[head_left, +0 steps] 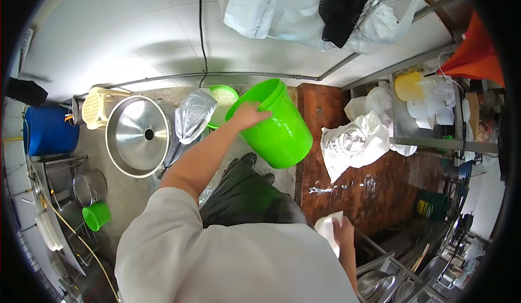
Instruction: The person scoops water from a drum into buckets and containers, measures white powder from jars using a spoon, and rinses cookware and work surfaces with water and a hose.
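At left, a round, shiny steel vessel with a central hole [138, 135] stands near a silvery plastic-wrapped item [194, 114]; just right of that, a light-green round tub with pale contents [221, 106] is partly cut off from sight by the large bright-green plastic bucket [278, 126] and the forearm. The left hand [251, 116] is at the bucket's left side, its fingers closed over the rim; the bucket leans, its long axis running from the mouth at far left to the base at near right. The right hand [343, 232], well apart and nearer the body, has its fingers closed on a limp white piece of material [328, 228]. Farther right lies a white printed sack [355, 143]. The bucket's inside, the left thumb and the white piece's full shape cannot be made out.
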The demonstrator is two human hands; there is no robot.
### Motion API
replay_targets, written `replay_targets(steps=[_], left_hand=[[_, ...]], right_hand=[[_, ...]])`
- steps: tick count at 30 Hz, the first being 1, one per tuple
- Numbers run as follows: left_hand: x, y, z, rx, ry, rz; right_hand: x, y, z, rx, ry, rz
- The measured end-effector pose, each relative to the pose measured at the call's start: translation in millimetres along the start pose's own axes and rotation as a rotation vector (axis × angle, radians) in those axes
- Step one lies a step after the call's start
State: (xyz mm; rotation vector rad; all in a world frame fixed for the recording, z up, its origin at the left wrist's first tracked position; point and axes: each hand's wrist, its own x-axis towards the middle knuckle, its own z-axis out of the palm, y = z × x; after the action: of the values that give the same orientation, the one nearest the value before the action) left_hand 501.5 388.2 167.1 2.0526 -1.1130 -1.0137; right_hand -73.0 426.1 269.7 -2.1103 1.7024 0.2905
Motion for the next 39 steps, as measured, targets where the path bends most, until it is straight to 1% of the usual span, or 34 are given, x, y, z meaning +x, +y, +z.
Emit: replay_targets(steps=[1,2,4,5,7,8,10,11,13,15,19,25,28,29,30,31,33,35,36,38,39], left_hand=[[-0.8,-7.1,-9.1,-0.164,0.079,-0.023],[-0.6,-15.0,-16.6,-0.167,0.086,-0.026],[-1.2,-31.8,-30.0,-0.641,0.027,-0.156],[-4.9,-36.0,-37.1,-0.643,0.028,-0.157],[-10.7,-43.6,-50.4,-0.942,0.021,-0.21],[-13.3,-45.7,-55.4,-0.945,0.021,-0.211],[-17.3,-50.7,-63.4,-1.051,0.104,-0.247],[-18.0,-55.6,-65.8,-1.054,0.104,-0.249],[-17.8,-66.3,-70.8,-1.21,0.106,-0.21],[-14.1,-78.7,-77.0,-1.259,0.119,-0.217],[-15.5,-90.0,-90.9,-1.417,0.131,-0.205],[-34.9,-74.6,-105.7,-1.473,0.217,-0.206],[-35.4,-71.6,-99.4,-1.523,0.182,-0.203],[-31.7,-72.2,-93.0,-1.519,0.179,-0.207],[-26.5,-71.9,-83.3,-1.479,0.114,-0.188],[-20.4,-71.0,-72.5,-1.437,0.047,-0.171],[-16.3,-41.1,-47.8,-1.295,0.017,-0.197],[-8.9,-9.7,-20.4,-1.022,0.007,-0.217],[-0.1,-5.2,-0.2,-1.004,-0.023,-0.212],[16.9,-5.6,47.5,-0.705,-0.07,-0.008],[18.9,5.4,55.3,-0.691,-0.112,0.004]], right_hand=[[-7.3,13.6,8.4,-0.005,-0.004,0.006],[-13.7,16.6,7.4,0.064,-0.103,0.12],[-25.2,37.2,18.8,0.06,-0.12,0.124],[-28.5,40.6,21.0,0.058,-0.138,0.135],[-32.9,46.7,25.2,-0.006,-0.174,0.155],[-35.1,60.4,34.8,-0.004,-0.176,0.169],[-36.3,79.8,48.3,-0.007,-0.179,0.182],[-36.6,78.4,49.5,-0.013,-0.181,0.163],[-37.4,76.5,47.8,-0.022,-0.185,0.142],[-35.9,35.6,22.3,0.187,-0.28,0.264],[-25.4,35.4,19.7,0.132,-0.269,0.179],[-11.3,12.3,5.3,0.188,-0.219,0.176],[-5.4,20.7,13.9,0.188,-0.214,0.187],[-5.3,25.9,20.5,0.259,-0.211,0.219],[-6.8,29.3,25.5,0.331,-0.209,0.252],[-9.4,31.7,30.0,0.337,-0.213,0.26],[-16.8,31.8,42.1,0.365,-0.192,0.324],[-31.3,31.5,55.5,0.385,-0.174,0.347],[-40.3,30.9,63.4,0.391,-0.15,0.359],[-67.7,27.8,80.3,0.449,-0.12,0.394],[-82.3,19.1,85.5,0.486,-0.099,0.401]])
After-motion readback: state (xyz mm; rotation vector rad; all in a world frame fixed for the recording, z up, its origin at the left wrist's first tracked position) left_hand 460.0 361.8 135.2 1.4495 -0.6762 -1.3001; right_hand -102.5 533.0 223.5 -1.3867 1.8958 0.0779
